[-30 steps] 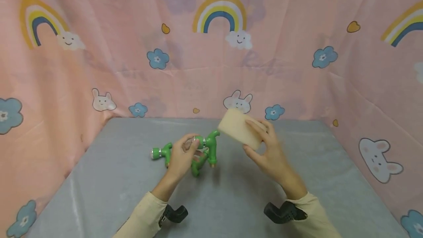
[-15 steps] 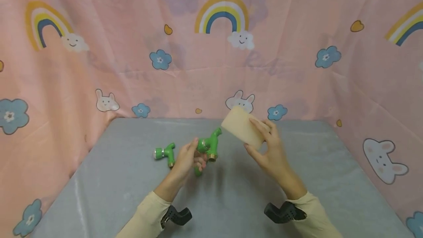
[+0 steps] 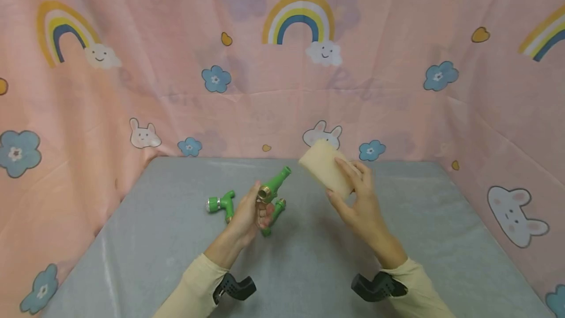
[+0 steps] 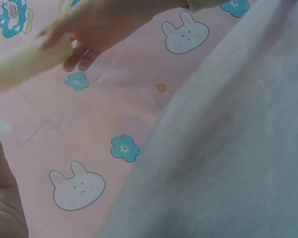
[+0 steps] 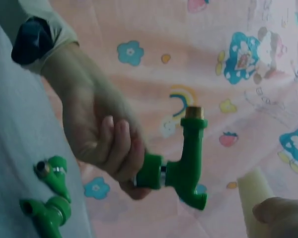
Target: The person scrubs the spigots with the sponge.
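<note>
My left hand [image 3: 244,217] grips a green water tap [image 3: 277,181] by its knob, raised above the table. The tap's brass threaded end faces the head camera, and its spout points up and away. In the right wrist view this tap [image 5: 188,163] shows whole, with the left fingers curled round the knob. Between thumb and fingers my right hand [image 3: 366,205] holds a cream sponge [image 3: 323,163], close to the right of the tap but apart from it. The left wrist view shows the sponge [image 4: 27,67] edge-on, with just part of the left hand [image 4: 5,203].
Two more green taps lie on the grey table [image 3: 167,259]: one tap [image 3: 226,204] left of my left hand, another tap [image 3: 277,211] partly hidden behind its fingers. A pink patterned curtain [image 3: 273,107] hangs behind and at both sides.
My left hand has turned the tap, so its threaded end swings from pointing down to facing the head camera. The right hand still holds the sponge in nearly the same place.
</note>
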`<state>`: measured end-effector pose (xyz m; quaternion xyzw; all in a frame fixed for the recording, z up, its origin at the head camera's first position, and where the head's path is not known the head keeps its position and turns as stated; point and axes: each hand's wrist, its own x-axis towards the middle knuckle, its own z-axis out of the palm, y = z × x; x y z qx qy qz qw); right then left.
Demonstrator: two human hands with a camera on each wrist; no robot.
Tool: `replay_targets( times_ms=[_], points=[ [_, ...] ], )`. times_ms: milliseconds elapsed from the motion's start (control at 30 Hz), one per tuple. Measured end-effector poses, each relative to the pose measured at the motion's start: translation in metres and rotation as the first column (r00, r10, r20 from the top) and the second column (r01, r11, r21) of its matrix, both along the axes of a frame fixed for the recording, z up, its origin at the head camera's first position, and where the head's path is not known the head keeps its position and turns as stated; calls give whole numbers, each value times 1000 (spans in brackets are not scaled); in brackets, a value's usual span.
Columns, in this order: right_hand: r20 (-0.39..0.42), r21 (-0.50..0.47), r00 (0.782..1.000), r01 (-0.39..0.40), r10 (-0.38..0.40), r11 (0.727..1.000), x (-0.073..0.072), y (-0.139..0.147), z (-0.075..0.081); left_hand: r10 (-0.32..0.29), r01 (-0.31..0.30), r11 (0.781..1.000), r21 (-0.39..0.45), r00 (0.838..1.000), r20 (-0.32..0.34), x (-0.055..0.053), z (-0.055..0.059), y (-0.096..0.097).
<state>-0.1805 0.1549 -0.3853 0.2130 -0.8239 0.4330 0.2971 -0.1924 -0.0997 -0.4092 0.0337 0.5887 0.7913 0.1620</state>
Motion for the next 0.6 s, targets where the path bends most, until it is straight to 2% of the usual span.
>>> replay_targets(
  times_ms=[67, 133, 233, 333, 500, 600],
  points=[
    [7, -11, 995, -100, 100, 995, 5, -6, 1, 3, -3, 1000, 24, 1000, 18, 0, 0, 0],
    [21, 18, 982, -186, 186, 982, 11, -14, 0, -10, 8, 999, 45, 1000, 27, 0, 0, 0],
    [56, 58, 970, -238, 235, 970, 14, -23, -3, -51, 49, 996, 74, 998, 28, 2, 2, 0],
    [99, 66, 974, -212, 205, 975, 10, -22, -6, -60, 56, 995, 87, 997, 42, 3, 3, 0],
    [153, 63, 983, -112, 101, 992, 3, -9, -4, 23, -31, 994, 101, 997, 75, 2, 4, 0],
    [134, 43, 984, -120, 113, 992, 4, -7, -2, 52, -61, 992, 112, 995, 84, 1, 5, 0]
  ],
)
